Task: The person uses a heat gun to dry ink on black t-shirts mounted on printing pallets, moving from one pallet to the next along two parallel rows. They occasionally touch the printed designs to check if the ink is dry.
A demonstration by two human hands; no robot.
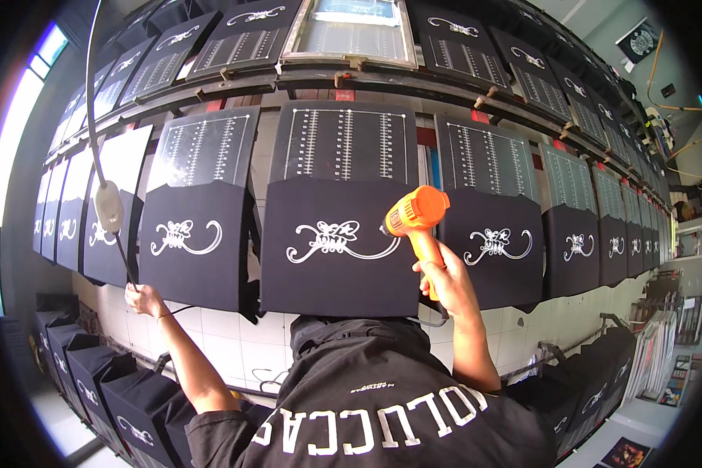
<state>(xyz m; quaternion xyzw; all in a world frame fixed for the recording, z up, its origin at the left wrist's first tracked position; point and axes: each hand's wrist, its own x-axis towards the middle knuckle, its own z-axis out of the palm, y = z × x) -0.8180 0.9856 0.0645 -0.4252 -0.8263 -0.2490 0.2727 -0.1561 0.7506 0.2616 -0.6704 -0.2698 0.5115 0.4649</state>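
Observation:
My right hand (pixel 451 282) is wrapped round the handle of an orange heat gun (pixel 418 213). Its nozzle points left, over the right part of a black T-shirt (pixel 343 285) laid on a printing board (pixel 347 144). A white scroll-like print (pixel 327 240) marks that shirt. My left hand (pixel 145 299) is closed on a power cable (pixel 122 253), just off the near edge of another black shirt (pixel 181 281). Above that hand, a white plug connector (pixel 108 207) joins the cable to a cord running upward.
Rows of boards with black printed shirts stretch left and right. A framed printing screen (pixel 411 35) rests on the far row, behind a long metal rail (pixel 413 84). More shirts (pixel 136 390) on boards lie behind me. A wall (pixel 23 140) with a bright window stands left.

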